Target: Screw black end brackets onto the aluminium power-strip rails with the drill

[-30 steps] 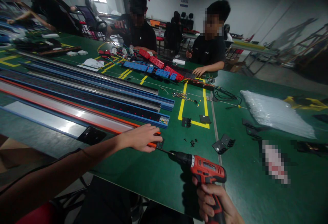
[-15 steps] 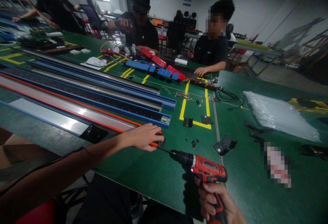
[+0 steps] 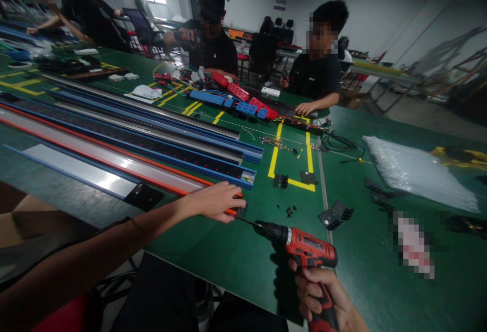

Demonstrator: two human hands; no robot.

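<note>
Right hand point(image 3: 317, 291) clasps a red-and-black pistol-shaped drill point(image 3: 311, 247) by its handle, lower right; left hand point(image 3: 218, 201) clamps an orange-edged silver rail point(image 3: 114, 155) end.

A translucent plastic bundle point(image 3: 418, 175) lies near black cables point(image 3: 334, 143).

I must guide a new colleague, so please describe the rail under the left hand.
On the green table, find the long rails at left. One rail ends at the left hand. Its orange edges set it apart from the blue-edged rails on either side.
</note>
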